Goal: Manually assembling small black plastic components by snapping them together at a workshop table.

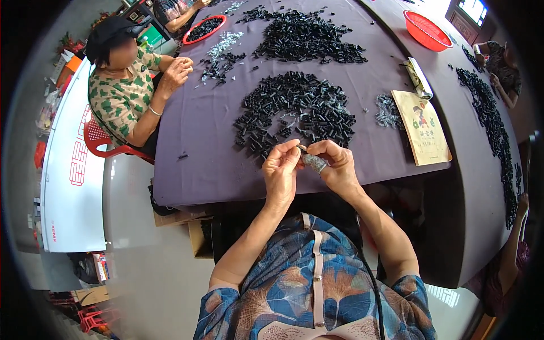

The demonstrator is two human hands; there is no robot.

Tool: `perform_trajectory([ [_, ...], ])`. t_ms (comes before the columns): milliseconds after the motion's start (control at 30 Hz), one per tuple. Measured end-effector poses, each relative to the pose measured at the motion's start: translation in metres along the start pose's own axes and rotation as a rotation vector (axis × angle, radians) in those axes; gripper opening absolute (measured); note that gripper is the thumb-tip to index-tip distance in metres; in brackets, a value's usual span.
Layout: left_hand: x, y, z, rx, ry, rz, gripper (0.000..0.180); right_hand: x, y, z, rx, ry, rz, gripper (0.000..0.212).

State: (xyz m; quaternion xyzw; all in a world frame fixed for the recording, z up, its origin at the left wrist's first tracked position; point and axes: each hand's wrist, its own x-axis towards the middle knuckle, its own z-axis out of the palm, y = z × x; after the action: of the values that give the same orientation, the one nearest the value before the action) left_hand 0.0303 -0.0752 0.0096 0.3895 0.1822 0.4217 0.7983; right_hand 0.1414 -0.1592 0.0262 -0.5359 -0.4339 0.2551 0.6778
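Note:
My left hand [281,173] and my right hand [342,171] meet just above the near table edge. Thumb and fingers of both pinch a small black piece [302,149], mostly hidden by the fingertips. A grey wrapping [315,163] covers one finger of my right hand. Right beyond my fingers spreads a heap of short black tube-like pieces [266,97], with small clear or silvery bits [290,120] mixed in. A separate patch of clear bits [387,111] lies to the right.
A booklet [422,136], eyeglasses [415,76] and a red basket [428,34] are on the right. Another black heap [309,37] lies farther back. A co-worker [122,85] sits left, near a red tray [204,29]. More black pieces [493,130] line the right table.

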Motion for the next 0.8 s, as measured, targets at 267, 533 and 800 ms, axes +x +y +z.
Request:
perform_trajectory([
  [267, 0.0002, 0.0038, -0.0038, 0.006, -0.053, -0.037, 0.018, 0.0009, -0.0044, -0.0007, 0.013, -0.008, 0.011, 0.013],
  [533, -0.0005, 0.0003, -0.0027, -0.021, 0.007, -0.053, 0.017, 0.0005, -0.0054, -0.0005, -0.051, -0.016, -0.054, 0.013],
  [800, -0.0029, -0.0032, 0.0017, -0.001, 0.035, -0.062, 0.016, 0.0003, -0.0021, -0.0027, -0.104, -0.011, -0.071, 0.013],
])
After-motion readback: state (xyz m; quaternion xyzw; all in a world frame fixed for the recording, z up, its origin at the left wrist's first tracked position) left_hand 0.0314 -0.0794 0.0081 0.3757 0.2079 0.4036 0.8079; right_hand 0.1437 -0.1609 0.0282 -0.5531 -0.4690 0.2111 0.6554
